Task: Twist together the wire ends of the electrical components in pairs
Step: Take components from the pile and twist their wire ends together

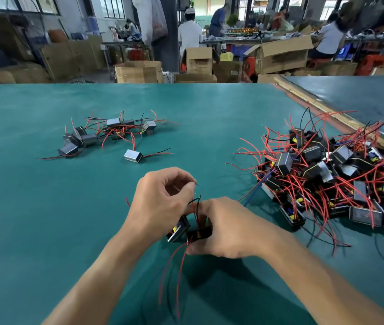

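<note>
Left hand (162, 198) is raised, fingers pinching thin wire ends (198, 186); right hand (223, 228) lies lower, fingers curled around two black components (187, 229).

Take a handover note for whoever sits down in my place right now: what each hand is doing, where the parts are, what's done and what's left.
Left hand: pinches the black wire ends above the held pair.
Right hand: grips the pair of components over the green table.
Done: probably the small cluster at far left and the lone component beside it; the twists are too small to confirm.
Left: finish this twist, then work through the big tangled pile on the right.
</note>
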The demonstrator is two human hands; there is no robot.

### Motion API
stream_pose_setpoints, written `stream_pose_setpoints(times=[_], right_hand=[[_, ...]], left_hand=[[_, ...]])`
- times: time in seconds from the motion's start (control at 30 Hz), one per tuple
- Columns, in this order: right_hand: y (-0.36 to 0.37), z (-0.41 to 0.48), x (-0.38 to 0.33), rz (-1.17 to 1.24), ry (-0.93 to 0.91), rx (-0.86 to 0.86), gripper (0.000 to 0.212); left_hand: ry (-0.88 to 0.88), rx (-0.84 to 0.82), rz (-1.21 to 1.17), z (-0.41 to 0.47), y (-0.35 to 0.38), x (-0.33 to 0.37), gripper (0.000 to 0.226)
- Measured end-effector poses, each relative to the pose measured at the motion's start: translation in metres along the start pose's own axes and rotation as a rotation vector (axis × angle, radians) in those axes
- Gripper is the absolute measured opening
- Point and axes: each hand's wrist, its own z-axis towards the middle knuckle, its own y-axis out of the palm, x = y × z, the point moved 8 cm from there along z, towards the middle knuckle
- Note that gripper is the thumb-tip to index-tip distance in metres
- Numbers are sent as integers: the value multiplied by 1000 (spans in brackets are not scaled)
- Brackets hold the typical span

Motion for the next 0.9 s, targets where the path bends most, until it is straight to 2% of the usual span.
stream_pose_setpoints(times=[0.13,0.2,0.37,0.77,0.9], right_hand=[[1,-1,2,-5,0,37,31],[0,-1,4,-26,-6,60,28],[-3,0,2,18,-31,88,35],[-2,3,1,27,-64,99,27],[1,2,1,26,-47,115,42]], left_hand=[[0,-14,-11,-2,3,2,20],[2,-21,-29,-3,3,3,20],[-3,-33,-85,-2,4,6,19],[11,-56,-113,-2,6,4,18],[-13,-19,-169,-1,4,1,20]])
